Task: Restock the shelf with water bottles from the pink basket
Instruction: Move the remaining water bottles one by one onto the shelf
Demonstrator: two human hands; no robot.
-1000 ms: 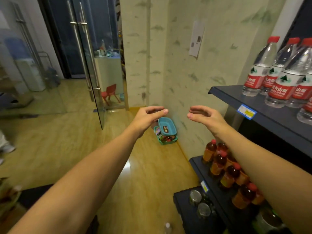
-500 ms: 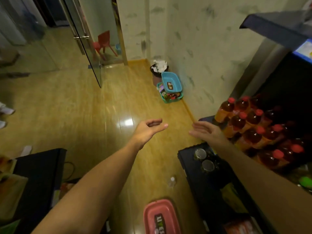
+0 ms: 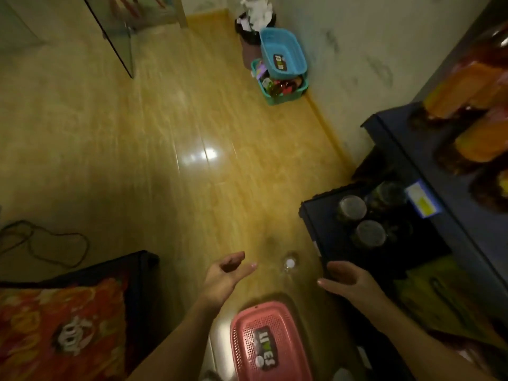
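The pink basket (image 3: pixel 270 339) sits on the wooden floor at the bottom middle, seen from above with a dark label on its base. A clear water bottle with a white cap (image 3: pixel 289 264) stands on the floor just beyond it. My left hand (image 3: pixel 225 276) hovers open to the left of that bottle, fingers apart and holding nothing. My right hand (image 3: pixel 347 283) hovers open to the bottle's right, over the corner of the low dark shelf (image 3: pixel 316 215). Neither hand touches the bottle or the basket.
The dark shelf unit on the right holds lidded jars (image 3: pixel 354 210) and amber drink bottles (image 3: pixel 472 97) higher up. A blue basket (image 3: pixel 283 50) stacked on a teal one and a bin (image 3: pixel 254 26) stand by the far wall. A red patterned bag (image 3: pixel 63 331) lies left.
The view has tilted down from the upper shelf to the floor. Both hands have dropped low and now flank the bottle above the pink basket.
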